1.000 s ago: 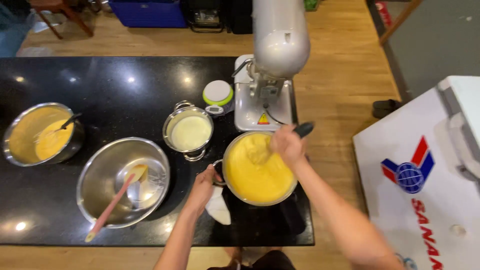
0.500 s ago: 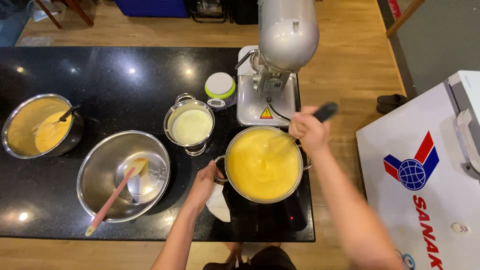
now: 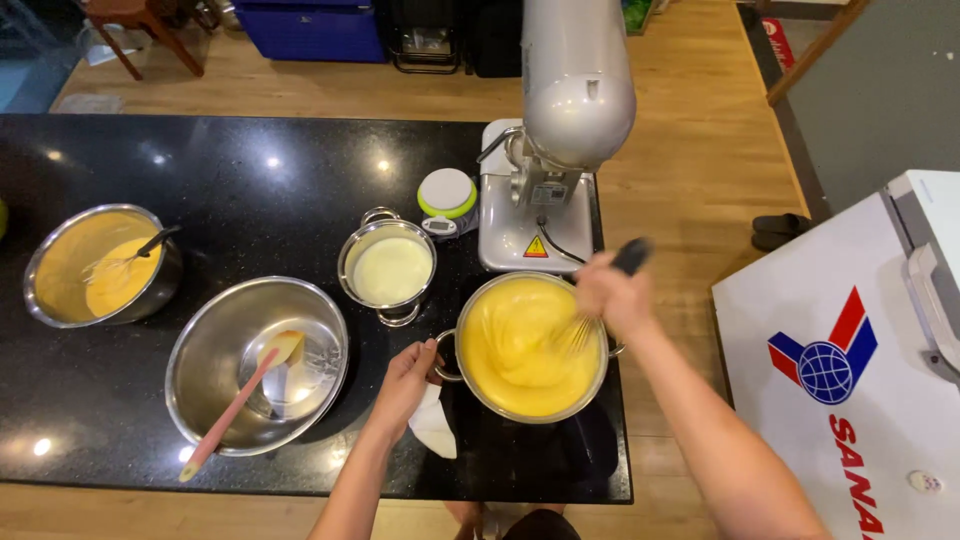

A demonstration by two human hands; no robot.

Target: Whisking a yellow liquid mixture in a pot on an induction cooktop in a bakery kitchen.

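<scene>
Gripping a whisk (image 3: 585,325) in the pot (image 3: 478,385), right hand (image 3: 612,293) above.

Warm overhead lights glare as small white dots on the glossy black desk (image 3: 250,180). The right hand (image 3: 612,295) and whisk (image 3: 590,310) blur with motion. Straight edges bow near the corners.

1. This is a kitchen set up for baking, seemingly in a home or small workshop.
2. A black polished stone tabletop (image 3: 250,180) stands on a wooden plank floor (image 3: 690,150).
3. A large silver stand mixer (image 3: 560,130) and a small kitchen scale (image 3: 447,197) sit at its far edge.
4. Steel bowls and pots hold yellow batter (image 3: 525,345) and a pale cream (image 3: 392,270).
5. A white chest freezer (image 3: 850,330) stands to the right.
</scene>
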